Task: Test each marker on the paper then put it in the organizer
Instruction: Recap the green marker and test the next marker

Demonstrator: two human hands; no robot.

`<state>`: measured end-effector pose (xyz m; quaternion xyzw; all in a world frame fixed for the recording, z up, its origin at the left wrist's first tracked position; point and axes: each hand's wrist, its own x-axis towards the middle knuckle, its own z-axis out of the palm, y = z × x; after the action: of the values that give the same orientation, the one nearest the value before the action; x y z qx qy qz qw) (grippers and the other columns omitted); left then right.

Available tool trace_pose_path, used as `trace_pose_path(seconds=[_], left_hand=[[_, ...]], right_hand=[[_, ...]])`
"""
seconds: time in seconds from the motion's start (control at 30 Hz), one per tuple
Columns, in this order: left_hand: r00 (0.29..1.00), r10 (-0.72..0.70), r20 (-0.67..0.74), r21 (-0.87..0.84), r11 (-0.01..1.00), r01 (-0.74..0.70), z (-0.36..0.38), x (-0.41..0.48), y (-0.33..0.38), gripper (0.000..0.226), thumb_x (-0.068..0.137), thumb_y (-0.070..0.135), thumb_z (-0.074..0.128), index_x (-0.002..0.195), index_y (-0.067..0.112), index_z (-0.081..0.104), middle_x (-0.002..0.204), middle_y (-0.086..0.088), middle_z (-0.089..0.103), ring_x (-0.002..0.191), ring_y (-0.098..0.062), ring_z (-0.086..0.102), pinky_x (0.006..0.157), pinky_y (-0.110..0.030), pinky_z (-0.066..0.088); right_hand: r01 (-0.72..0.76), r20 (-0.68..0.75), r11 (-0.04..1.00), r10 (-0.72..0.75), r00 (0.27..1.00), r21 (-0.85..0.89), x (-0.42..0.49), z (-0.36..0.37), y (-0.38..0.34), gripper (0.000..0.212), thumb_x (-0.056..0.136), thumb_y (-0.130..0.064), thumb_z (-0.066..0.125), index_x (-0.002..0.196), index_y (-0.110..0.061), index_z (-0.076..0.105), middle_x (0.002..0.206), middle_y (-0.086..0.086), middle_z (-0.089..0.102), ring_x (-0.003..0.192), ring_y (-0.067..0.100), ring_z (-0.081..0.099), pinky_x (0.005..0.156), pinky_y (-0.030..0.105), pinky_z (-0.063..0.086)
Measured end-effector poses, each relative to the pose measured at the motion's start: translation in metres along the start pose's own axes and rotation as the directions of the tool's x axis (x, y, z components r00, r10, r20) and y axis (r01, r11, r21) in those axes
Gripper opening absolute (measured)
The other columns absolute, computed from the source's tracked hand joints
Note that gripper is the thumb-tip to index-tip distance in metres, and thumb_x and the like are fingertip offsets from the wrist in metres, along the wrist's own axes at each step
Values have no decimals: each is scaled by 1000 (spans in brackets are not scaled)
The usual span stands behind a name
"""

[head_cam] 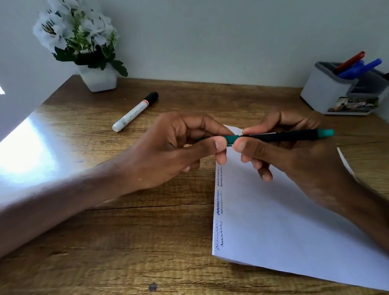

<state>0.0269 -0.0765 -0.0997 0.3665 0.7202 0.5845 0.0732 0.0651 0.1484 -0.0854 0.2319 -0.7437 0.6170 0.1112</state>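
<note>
A slim black marker with green ends [288, 136] lies level between both hands above the white paper [286, 228]. My left hand [177, 148] pinches its green cap end. My right hand [291, 153] grips the black barrel. Whether the cap is on or off the barrel I cannot tell. Several wavy test lines run along the paper's left edge. A white marker with a black cap [135, 111] lies on the wooden desk [103, 247] at the back left. The grey-and-white organizer [331, 90] at the back right holds red, blue and black markers.
A white pot of white flowers [98, 79] stands at the back against the wall. Bright sunlight falls on the desk's left part. The desk's right edge runs just beyond the organizer.
</note>
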Motion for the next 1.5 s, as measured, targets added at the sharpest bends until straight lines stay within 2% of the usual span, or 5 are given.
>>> trace_pose_path(seconds=[0.57, 0.83, 1.03, 1.2, 1.5], left_hand=[[964, -113, -242, -127, 988, 84, 6, 4, 11, 22, 86, 22, 71, 104, 10, 76, 87, -10, 80, 62, -34, 48, 50, -27, 40], [923, 102, -371, 163, 986, -43, 21, 30, 22, 19, 81, 27, 80, 97, 17, 78, 85, 3, 80, 67, -8, 72, 60, -18, 56], [949, 114, -293, 163, 984, -68, 46, 93, 40, 14, 88, 22, 80, 100, 16, 78, 86, 4, 80, 67, -3, 69, 61, -15, 51], [997, -9, 74, 487, 873, -28, 63, 139, 39, 16, 84, 33, 83, 98, 29, 79, 89, 19, 76, 82, 6, 70, 72, -11, 51], [888, -216, 406, 684, 716, -138, 91, 154, 22, 36, 93, 30, 75, 128, 31, 69, 133, 16, 60, 87, 16, 47, 70, 6, 38]], right_hand=[[-8, -40, 999, 7, 999, -42, 13, -33, -8, 28, 73, -18, 83, 99, -7, 79, 88, 8, 80, 74, 25, 76, 63, 34, 64], [135, -45, 786, -203, 978, -604, 14, -58, -10, 22, 79, -25, 87, 100, -25, 82, 94, -19, 77, 89, 0, 72, 82, 28, 58], [135, -80, 602, -317, 945, -787, 22, -97, -6, 20, 86, -28, 80, 102, -17, 79, 95, -2, 77, 88, 15, 65, 75, 34, 52], [-62, -371, 650, -350, 860, -757, 25, -149, -4, 20, 88, -16, 78, 108, -15, 77, 98, -4, 76, 84, 3, 67, 75, 5, 48], [-99, -636, 773, -434, 639, -627, 44, -215, -21, 78, 85, 7, 75, 147, -22, 38, 104, 3, 74, 80, 8, 77, 74, 27, 64]])
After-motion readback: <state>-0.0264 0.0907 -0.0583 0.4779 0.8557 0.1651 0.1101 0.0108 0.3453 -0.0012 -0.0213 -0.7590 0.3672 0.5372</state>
